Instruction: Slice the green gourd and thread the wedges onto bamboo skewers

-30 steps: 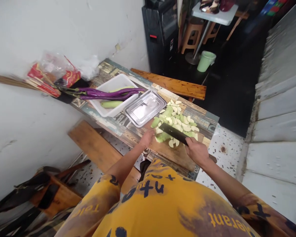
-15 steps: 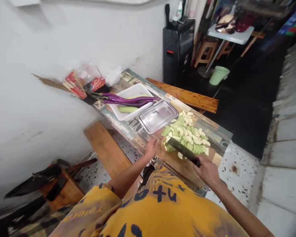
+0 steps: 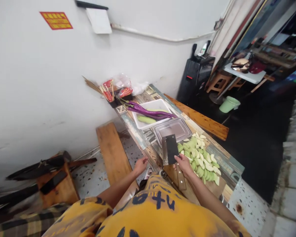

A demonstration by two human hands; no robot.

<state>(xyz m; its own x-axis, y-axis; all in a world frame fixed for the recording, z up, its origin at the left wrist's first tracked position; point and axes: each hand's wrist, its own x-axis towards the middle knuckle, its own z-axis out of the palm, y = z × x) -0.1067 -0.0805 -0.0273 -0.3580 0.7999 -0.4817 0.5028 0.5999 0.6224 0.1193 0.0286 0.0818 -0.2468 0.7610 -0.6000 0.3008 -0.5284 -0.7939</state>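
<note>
My right hand (image 3: 184,165) grips a cleaver (image 3: 171,149) where the blade meets the riveted wooden handle. The broad dark blade stands up beside the left edge of the sliced pale green vegetable (image 3: 201,159). Those slices lie in a loose heap on a wooden cutting board (image 3: 215,188). Off to the left, over the table's near edge, my left hand (image 3: 141,165) has its fingers curled together, with nothing visible in them. A clear plastic lid (image 3: 175,130) lies just behind the blade. Further back, a white tub (image 3: 151,104) holds long purple eggplants (image 3: 150,113) and a green vegetable (image 3: 146,119).
Chopsticks (image 3: 107,91) stand in a dark holder at the table's wall end, beside plastic-wrapped red packets (image 3: 125,92). Wooden benches (image 3: 114,151) flank the table. A black cabinet (image 3: 194,77) and a green bin (image 3: 229,104) stand beyond.
My right hand has swung the cleaver from lying over the slices to blade-up at their left. My left hand has drawn back from the board. The view has shifted, showing more wall.
</note>
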